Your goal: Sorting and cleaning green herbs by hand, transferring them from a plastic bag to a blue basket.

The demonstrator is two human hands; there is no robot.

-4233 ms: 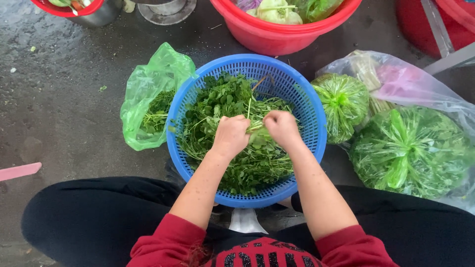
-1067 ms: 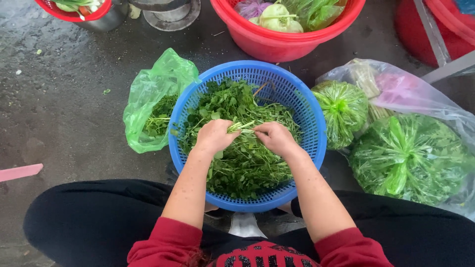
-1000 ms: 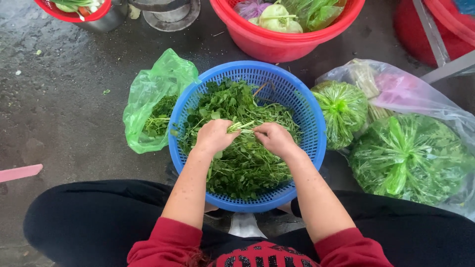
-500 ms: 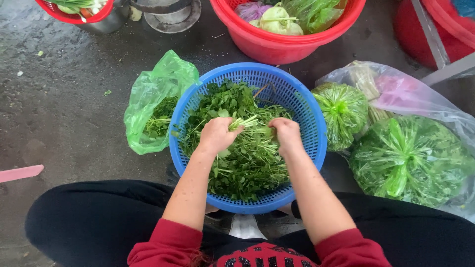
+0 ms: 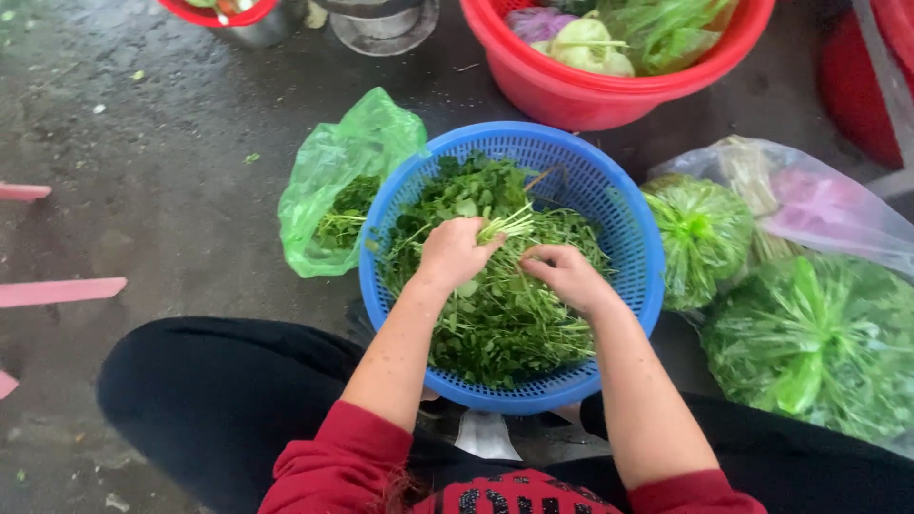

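A round blue plastic colander basket [image 5: 624,219] sits on the wet ground between my knees, heaped with leafy green herbs [image 5: 495,319]. My left hand [image 5: 451,254] is closed around a small bunch of pale green stems [image 5: 505,227] whose cut ends point up and right. My right hand [image 5: 567,276] rests on the heap just right of that bunch, fingers pinching at stems in the pile. Both forearms reach in from red sleeves.
A green plastic bag [image 5: 335,186] holding more greens lies left of the basket. A red tub [image 5: 609,90] of vegetables stands beyond it. Clear bags of greens [image 5: 819,343] and a smaller bagged bundle [image 5: 700,233] lie at right. Pink strips [image 5: 57,290] lie on the dark floor at left.
The view has shifted, so everything sits further right in frame. My left hand keeps its bunch of stems. My right hand moved from gripping the heap to pinching stems beside the bunch.
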